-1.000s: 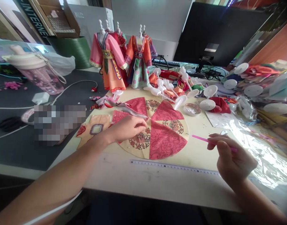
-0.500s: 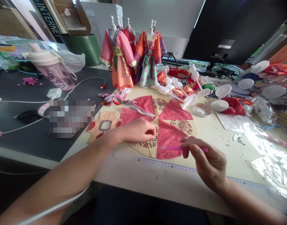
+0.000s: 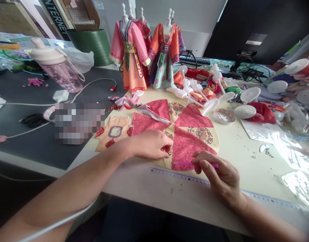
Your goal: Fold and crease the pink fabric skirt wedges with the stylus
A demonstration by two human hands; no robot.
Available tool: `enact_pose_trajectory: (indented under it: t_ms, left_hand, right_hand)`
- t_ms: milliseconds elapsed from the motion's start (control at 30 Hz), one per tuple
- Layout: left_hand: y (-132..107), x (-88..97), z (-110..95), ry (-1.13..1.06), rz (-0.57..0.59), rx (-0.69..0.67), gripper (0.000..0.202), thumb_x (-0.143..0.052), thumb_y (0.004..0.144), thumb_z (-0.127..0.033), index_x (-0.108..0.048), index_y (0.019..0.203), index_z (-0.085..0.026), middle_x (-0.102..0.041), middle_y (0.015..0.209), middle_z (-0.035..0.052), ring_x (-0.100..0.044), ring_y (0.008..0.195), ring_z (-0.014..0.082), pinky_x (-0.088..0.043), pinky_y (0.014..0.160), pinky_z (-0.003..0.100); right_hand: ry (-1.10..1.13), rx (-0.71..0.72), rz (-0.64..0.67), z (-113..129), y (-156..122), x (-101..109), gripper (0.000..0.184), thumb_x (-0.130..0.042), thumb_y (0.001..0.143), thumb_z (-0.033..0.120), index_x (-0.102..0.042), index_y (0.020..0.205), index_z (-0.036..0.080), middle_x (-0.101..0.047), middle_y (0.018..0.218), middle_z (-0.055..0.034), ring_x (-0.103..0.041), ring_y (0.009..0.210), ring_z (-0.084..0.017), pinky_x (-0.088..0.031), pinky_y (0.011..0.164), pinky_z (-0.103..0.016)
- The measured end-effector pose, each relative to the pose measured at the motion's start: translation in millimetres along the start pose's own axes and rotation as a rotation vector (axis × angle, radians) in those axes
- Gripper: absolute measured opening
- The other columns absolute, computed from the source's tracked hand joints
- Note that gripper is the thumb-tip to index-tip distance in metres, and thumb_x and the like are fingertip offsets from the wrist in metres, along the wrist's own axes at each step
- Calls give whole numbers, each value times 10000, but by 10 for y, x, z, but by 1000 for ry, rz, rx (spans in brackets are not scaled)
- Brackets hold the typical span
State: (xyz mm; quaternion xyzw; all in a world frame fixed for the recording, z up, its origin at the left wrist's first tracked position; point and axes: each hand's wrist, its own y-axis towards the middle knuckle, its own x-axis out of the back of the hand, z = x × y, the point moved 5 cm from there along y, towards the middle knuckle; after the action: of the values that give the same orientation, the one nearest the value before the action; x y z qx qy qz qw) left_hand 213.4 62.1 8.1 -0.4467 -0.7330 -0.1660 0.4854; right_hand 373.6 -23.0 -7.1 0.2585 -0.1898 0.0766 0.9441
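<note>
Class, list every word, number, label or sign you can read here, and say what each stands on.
"NTERNET": pale capitals on the dark panel at upper left; the picture's top edge cuts the lettering off.
Numbers on the ruler: too small to read.
Label on the black monitor: blurred.
Print on the white box: blurred.
Red print on the left ring and right ring: too small.

The bench is bright on top, but it is very dark underneath. Shiny plastic on the right glares white. The right edge looks stretched and fuzzy. The round cloth shows clearly. Blurry squares hide one thing on the left.
</note>
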Motion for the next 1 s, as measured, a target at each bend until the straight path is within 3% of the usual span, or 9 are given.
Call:
enact_pose_trajectory:
  t_ms: [367, 1000]
  left_hand:
    - [3, -5, -30, 11, 21, -6, 63, -558, 752, -165, -614, 724, -174, -613, 685, -15, -537, 649, 112, -332, 579, 245]
    - [-1, -28, -22, 10, 56, -23, 35, -572, 746, -185, -603, 732, -176, -603, 688, -12, -524, 632, 114, -338, 570, 241]
  right_hand:
    - [-21, 6, 36, 35, 33, -25, 175, -454, 899, 105, -600, 899, 203, -537, 682, 9, -521, 626, -112, -435, 599, -277]
    - [-69, 4, 37, 29, 46, -35, 140, -465, 897, 141, -591, 857, 188, -539, 660, 0, -515, 598, -118, -438, 553, -270]
